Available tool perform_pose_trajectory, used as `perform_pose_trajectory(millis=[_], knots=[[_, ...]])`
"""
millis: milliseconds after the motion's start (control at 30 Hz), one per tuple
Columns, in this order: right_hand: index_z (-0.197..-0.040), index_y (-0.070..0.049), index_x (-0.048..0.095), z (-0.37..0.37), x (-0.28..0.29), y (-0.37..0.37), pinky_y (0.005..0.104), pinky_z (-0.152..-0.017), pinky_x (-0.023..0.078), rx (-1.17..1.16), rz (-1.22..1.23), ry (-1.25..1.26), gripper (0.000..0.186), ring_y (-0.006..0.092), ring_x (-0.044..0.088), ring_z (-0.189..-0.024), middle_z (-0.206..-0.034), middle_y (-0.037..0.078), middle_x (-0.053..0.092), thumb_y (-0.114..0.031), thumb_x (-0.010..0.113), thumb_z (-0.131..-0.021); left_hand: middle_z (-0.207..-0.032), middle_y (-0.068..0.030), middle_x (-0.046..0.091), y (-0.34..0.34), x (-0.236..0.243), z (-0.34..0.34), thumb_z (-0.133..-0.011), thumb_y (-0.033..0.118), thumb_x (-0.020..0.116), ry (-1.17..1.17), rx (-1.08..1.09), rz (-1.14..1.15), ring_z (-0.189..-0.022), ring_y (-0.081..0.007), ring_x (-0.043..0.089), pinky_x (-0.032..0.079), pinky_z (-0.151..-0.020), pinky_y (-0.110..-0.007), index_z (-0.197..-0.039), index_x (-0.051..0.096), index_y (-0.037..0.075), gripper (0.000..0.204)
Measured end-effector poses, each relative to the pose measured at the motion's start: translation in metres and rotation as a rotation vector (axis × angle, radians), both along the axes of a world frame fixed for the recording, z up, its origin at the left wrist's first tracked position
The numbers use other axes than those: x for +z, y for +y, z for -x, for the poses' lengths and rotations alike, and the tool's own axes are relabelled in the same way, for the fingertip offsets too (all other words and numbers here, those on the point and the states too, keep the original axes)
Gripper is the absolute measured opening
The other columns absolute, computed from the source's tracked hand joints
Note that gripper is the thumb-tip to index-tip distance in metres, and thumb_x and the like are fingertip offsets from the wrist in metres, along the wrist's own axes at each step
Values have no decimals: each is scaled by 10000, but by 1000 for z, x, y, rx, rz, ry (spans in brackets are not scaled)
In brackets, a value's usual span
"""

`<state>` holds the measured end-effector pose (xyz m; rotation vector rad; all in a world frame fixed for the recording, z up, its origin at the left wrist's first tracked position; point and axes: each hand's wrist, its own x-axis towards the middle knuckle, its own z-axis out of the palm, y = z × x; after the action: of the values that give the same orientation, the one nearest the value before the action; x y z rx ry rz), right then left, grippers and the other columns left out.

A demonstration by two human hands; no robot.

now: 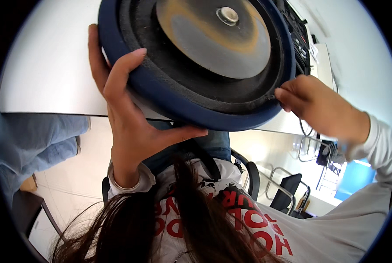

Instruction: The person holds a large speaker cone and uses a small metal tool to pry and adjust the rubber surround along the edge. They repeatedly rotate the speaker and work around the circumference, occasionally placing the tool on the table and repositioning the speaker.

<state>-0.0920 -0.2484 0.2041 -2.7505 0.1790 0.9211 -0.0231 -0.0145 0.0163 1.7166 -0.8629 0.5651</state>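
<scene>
A large round base-like piece with a thick blue rim (174, 107) is tilted toward me at the table's near edge. Inside the rim runs a rough black ring (196, 85), around a grey metal disc (222, 48) with brownish stains and a central bolt (228, 15). My left hand (128, 105) grips the rim from the left, its fingers on the side and face and its thumb along the near edge. On the right, my right hand (321, 105) has its fingers pinched together against the black ring beside the rim; whatever lies between the fingertips is too small to make out.
The white table (46, 65) stretches beyond the round piece. A black case (299, 44) with dark contents lies at its far right. At left, a person's jeans-clad legs (38, 140) are close to the table edge. Metal-framed chairs (288, 193) stand at lower right.
</scene>
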Motion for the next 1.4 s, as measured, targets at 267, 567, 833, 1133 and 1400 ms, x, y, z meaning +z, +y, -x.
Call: perform_pose_trajectory(millis=[267, 567, 833, 1133, 1400], knots=[[-828, 14, 536, -8, 10, 14, 398, -606, 465, 66, 188, 88, 327, 297, 588, -604, -591, 154, 547, -276, 492, -974, -1532, -246, 89, -2, 0, -1, -481, 702, 796, 1, -17, 11, -1401, -445, 194, 263, -1140, -490, -1439, 197, 216, 1230], [-842, -25, 516, -4, 10, -4, 350, -559, 508, 1036, 508, -152, 143, 256, 635, -679, -663, 99, 554, -116, 604, -775, -1531, -248, 100, 1, -4, -1, -492, 738, 765, -9, 14, -8, -1395, -454, 207, 265, -1135, -513, -1447, 201, 224, 1222], [-806, -41, 532, -3, 10, -4, 302, -541, 505, 1079, 514, -150, 117, 189, 629, -621, -571, 56, 504, -135, 603, -807, -1530, -248, 96, 1, -4, -1, -499, 728, 770, -9, 9, -22, -1394, -460, 205, 276, -1133, -516, -1451, 195, 223, 1222], [-786, 23, 579, -23, 8, 3, 376, -571, 483, -433, -21, 369, 353, 286, 583, -543, -563, 126, 555, -248, 464, -980, -1529, -251, 96, 1, -2, -1, -491, 749, 755, -12, 21, -33, -1395, -466, 198, 271, -1133, -524, -1452, 193, 208, 1238], [-1013, 76, 518, -5, 14, 24, 424, -614, 483, 478, 400, 6, 267, 362, 599, -659, -676, 207, 566, -183, 511, -951, -1521, -267, 100, 2, -2, -3, -484, 755, 753, -34, 19, -32, -1399, -460, 195, 266, -1137, -526, -1451, 196, 190, 1251]])
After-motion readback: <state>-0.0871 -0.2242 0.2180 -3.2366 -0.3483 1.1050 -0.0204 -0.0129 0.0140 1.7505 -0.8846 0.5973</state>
